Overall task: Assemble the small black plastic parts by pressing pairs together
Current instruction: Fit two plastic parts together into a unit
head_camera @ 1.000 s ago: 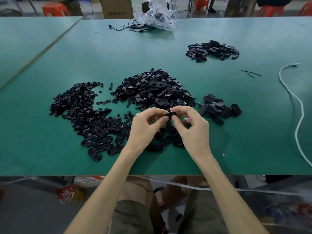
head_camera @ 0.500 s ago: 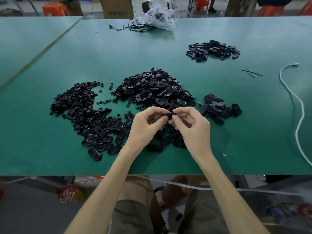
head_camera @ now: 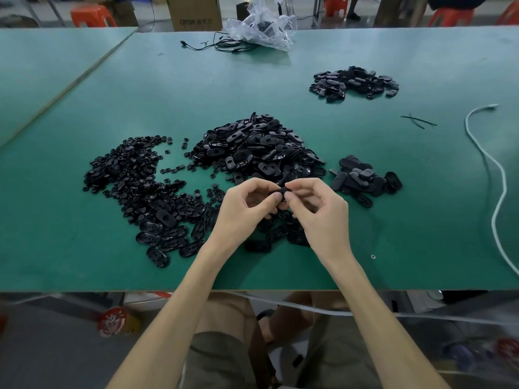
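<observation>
left hand [head_camera: 241,211]: raised just above the bench [head_camera: 393,220], grip clamped with thumb and forefinger on the near end of a small black part [head_camera: 280,191].
right hand [head_camera: 320,217]: opposite it, fingertips meeting the left's, grip pinched on the same small black part from the other side.
small black part: held between both hands, off the bench, in front of the middle heap; whether it is one piece or two pressed together i cannot tell.
middle heap [head_camera: 258,147]: oval black shells piled just beyond the hands.
left heap [head_camera: 126,169]: small round black pieces spread wide, with loose ovals [head_camera: 165,234] lying at its near edge beside the left forearm.
right cluster [head_camera: 362,178]: a small group of ovals just right of the middle heap.
far pile [head_camera: 354,84]: more black parts, well apart toward the back right.
white cord [head_camera: 500,175]: snaking along the right side of the bench.
plastic bag [head_camera: 261,26]: crumpled at the far edge, a black cable [head_camera: 219,46] beside it.
</observation>
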`<act>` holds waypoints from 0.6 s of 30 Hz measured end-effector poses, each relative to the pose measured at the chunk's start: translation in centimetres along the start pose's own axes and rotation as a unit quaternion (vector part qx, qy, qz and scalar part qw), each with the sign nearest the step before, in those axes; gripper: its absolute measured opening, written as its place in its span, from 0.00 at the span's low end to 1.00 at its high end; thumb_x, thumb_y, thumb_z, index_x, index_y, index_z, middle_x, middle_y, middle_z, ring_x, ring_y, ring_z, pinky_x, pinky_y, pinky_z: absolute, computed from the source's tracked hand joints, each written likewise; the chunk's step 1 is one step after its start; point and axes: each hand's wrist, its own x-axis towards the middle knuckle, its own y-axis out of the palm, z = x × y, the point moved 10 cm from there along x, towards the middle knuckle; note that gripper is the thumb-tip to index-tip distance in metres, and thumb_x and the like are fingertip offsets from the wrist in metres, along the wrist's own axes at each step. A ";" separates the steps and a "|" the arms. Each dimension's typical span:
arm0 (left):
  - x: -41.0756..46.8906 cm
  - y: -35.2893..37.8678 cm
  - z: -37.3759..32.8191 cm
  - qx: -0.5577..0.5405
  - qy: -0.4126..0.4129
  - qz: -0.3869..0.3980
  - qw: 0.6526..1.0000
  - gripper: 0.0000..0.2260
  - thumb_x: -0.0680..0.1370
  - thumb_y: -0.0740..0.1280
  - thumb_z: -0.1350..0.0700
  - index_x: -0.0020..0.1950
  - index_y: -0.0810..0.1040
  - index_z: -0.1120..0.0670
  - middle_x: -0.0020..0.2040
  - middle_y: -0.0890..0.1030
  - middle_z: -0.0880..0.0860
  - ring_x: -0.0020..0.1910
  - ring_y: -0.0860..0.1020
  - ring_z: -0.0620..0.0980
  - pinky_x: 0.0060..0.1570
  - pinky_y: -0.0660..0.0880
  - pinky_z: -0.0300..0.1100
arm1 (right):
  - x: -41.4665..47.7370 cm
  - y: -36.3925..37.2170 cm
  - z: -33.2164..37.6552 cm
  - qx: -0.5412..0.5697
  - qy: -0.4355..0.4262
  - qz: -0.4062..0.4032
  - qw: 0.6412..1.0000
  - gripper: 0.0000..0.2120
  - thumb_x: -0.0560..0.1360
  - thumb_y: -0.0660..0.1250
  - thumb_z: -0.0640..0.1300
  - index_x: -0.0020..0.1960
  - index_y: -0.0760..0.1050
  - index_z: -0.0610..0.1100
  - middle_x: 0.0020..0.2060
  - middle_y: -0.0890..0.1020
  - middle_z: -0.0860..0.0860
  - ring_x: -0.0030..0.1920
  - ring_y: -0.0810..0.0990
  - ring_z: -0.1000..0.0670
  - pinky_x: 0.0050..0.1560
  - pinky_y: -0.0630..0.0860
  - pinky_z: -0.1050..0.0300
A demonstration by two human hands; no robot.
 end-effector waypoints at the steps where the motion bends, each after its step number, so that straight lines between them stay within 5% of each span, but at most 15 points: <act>1: 0.0 0.0 0.0 -0.001 0.000 -0.001 1.000 0.04 0.80 0.73 0.61 0.54 0.83 0.59 0.42 0.86 0.55 0.40 0.84 0.52 0.43 0.82 0.44 | 0.0 0.0 0.0 0.000 0.001 0.000 1.000 0.09 0.79 0.73 0.36 0.53 0.82 0.49 0.41 0.87 0.54 0.43 0.88 0.52 0.47 0.83 0.59; 18: 0.1 0.1 -0.1 -0.016 0.000 0.011 1.000 0.04 0.79 0.74 0.64 0.53 0.83 0.58 0.41 0.85 0.53 0.38 0.83 0.50 0.44 0.81 0.43 | 0.0 0.1 0.0 -0.004 0.003 0.002 1.000 0.08 0.79 0.72 0.36 0.52 0.82 0.49 0.41 0.87 0.54 0.43 0.88 0.52 0.45 0.83 0.58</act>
